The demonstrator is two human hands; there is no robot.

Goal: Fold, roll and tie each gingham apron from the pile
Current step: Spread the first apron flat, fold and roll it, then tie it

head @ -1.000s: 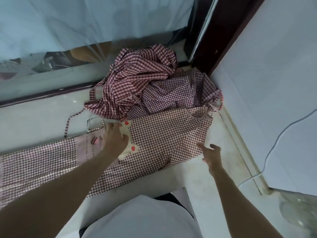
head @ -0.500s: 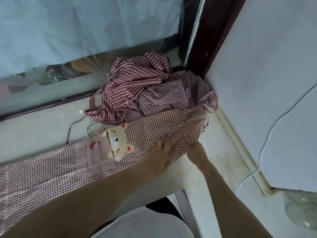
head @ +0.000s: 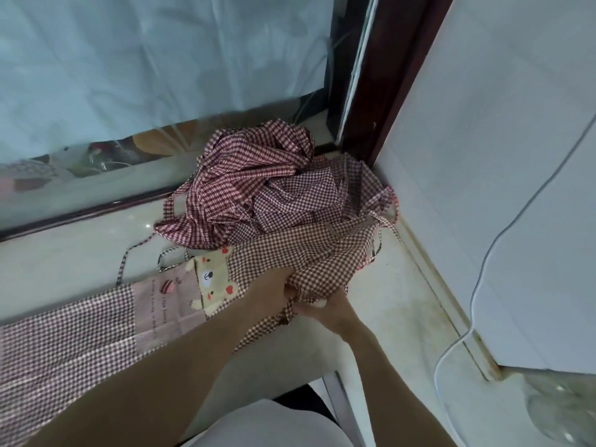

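Apron in hand: the apron [head: 96, 330] lay spread along the pale floor [head: 387, 301], its long part running off to the left, its right end bunched and lifted where the two hands met.
Pocket: a pink pocket [head: 164, 304] with a cream bear patch [head: 214, 285] faced up near the middle of the cloth.
Left hand: the left hand [head: 274, 291] had its fingers curled into the bunched edge, gripping gingham.
Right hand: the right hand [head: 325, 306] pinched the same fold from below; fingertips partly hidden under the cloth.
Step judged: start of the fold, the right end being brought over toward the pocket.
How to do it well: probably keep both grips on the one edge, draw it taut and lay it square on the flat part, so the later roll comes even.
Straps: thin ties [head: 142, 250] trailed loose behind the pocket; best kept free of the fold, as they are needed for tying.
Pile: the pile [head: 264, 191] of darker gingham sat just behind, touching the apron's far edge; risk of dragging a piece along.
Surroundings: white wall [head: 483, 156] to the right with a white cable [head: 477, 285]; curtain [head: 145, 59] behind.
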